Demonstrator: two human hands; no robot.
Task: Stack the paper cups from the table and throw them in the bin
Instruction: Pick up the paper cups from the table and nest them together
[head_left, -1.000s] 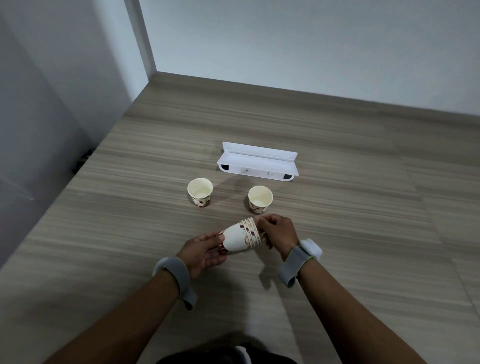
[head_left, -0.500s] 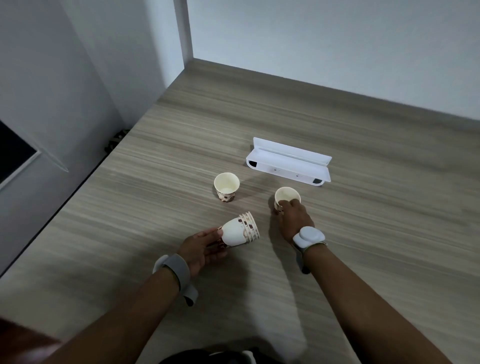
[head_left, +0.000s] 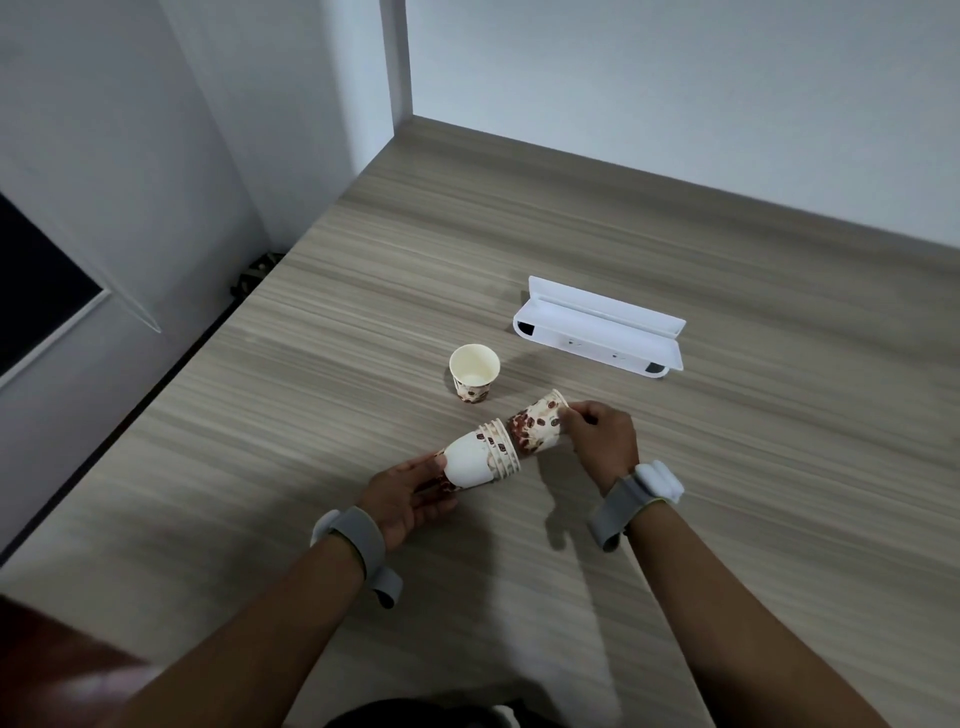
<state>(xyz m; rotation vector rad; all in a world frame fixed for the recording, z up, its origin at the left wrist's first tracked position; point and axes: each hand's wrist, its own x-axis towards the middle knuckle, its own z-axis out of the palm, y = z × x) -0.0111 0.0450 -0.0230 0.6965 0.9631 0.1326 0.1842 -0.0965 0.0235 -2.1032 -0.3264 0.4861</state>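
Observation:
My left hand (head_left: 410, 499) grips a stack of white paper cups (head_left: 480, 457) by its base, lying sideways with the rims toward the right. My right hand (head_left: 602, 441) holds a single brown-patterned paper cup (head_left: 537, 426) by its rim, tilted, its bottom end meeting the open mouth of the stack. One more paper cup (head_left: 474, 371) stands upright on the wooden table (head_left: 727, 467), just beyond the stack. No bin is visible.
A white open box (head_left: 597, 332) lies on the table behind the cups. The table's left edge (head_left: 171, 364) runs along a grey wall, and a wall closes the far side. Grey bands sit on both wrists.
My right hand picked the right cup off the table and brought it back to the mouth of the stack. The view has shifted left and closer.

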